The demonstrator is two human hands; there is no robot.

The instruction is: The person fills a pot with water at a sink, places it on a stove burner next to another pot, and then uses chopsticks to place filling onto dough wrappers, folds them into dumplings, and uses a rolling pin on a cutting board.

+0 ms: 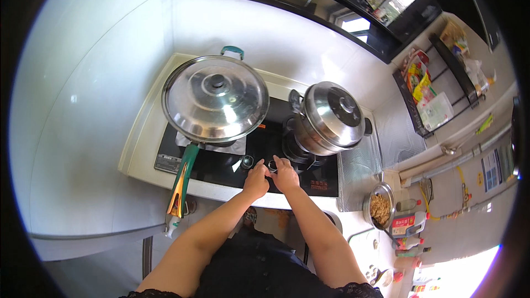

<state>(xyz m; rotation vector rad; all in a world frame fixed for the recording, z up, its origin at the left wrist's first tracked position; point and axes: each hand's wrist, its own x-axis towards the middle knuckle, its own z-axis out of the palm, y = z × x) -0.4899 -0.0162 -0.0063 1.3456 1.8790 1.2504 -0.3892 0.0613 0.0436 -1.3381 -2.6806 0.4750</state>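
Note:
Both of my hands are at the front of a black glass gas hob [265, 140]. My right hand [285, 177] has its fingers and thumb around the right control knob [272, 166]. Close beside it, my left hand [257, 180] has bent fingers near the same knob; whether they touch it is unclear. The left control knob [247, 162] is just left of that hand. A lidded frying pan [215, 99] with a green and gold handle [182, 180] covers the left burner. On the right burner stands a lidded steel pot [331, 118], its lid seated.
The pan handle juts past the counter's front edge [223, 187]. Right of the hob, a metal bowl [380, 207] holds brown food and a dark-handled utensil. Several bottles [408, 205] line the wall there. A black wall rack [422, 99] holds packets. A range hood [290, 2] hangs above.

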